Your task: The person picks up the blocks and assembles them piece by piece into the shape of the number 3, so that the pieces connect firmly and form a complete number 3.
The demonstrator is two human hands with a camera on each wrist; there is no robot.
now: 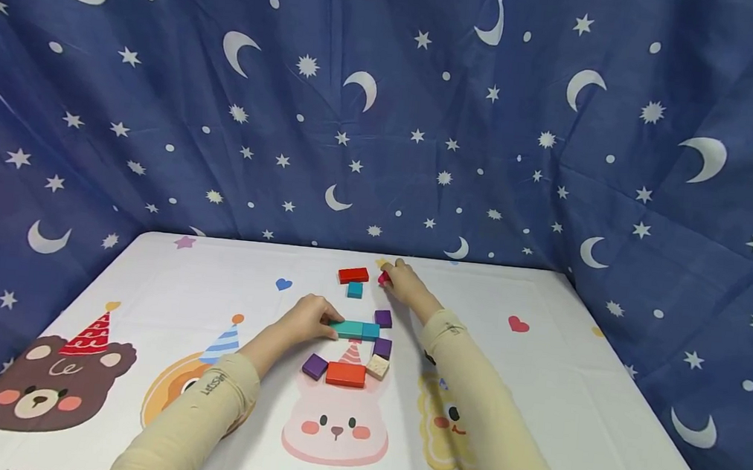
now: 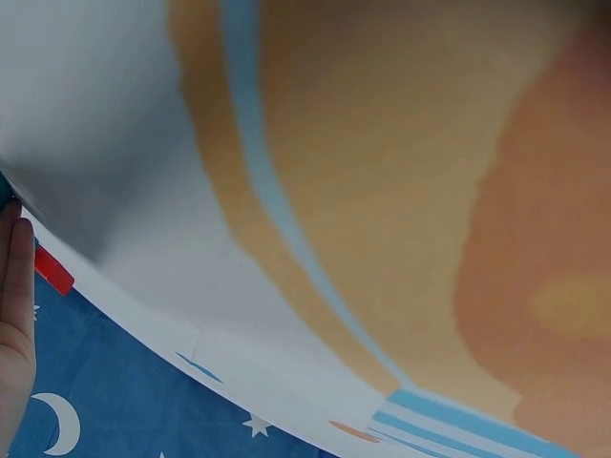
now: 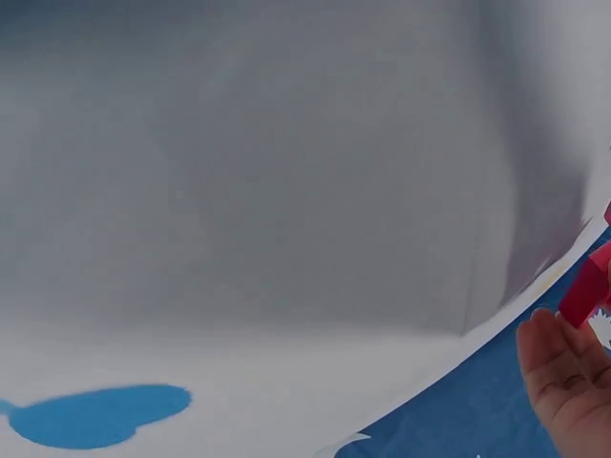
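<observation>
My left hand [image 1: 307, 320] pinches the left end of a long teal block [image 1: 346, 329] between thumb and fingers. Against that block's right end lies a blue block [image 1: 371, 331]. Farther back, my right hand [image 1: 406, 284] holds a small pinkish-red block [image 1: 383, 278] at its fingertips; the right wrist view shows this pinkish-red block [image 3: 584, 291] at the right edge. Purple blocks lie above [image 1: 383, 318] and below the blue one. A beige block [image 1: 377, 367] and a red block [image 1: 346, 374] sit nearer the front, with another purple block [image 1: 314, 366] to their left.
At the back, a second red block [image 1: 353, 275] lies just behind a small blue-teal block [image 1: 354, 290]. The white tablecloth [image 1: 554, 430] carries printed animal faces, hearts and stars. A dark blue curtain [image 1: 387, 116] with moons and stars hangs behind the table.
</observation>
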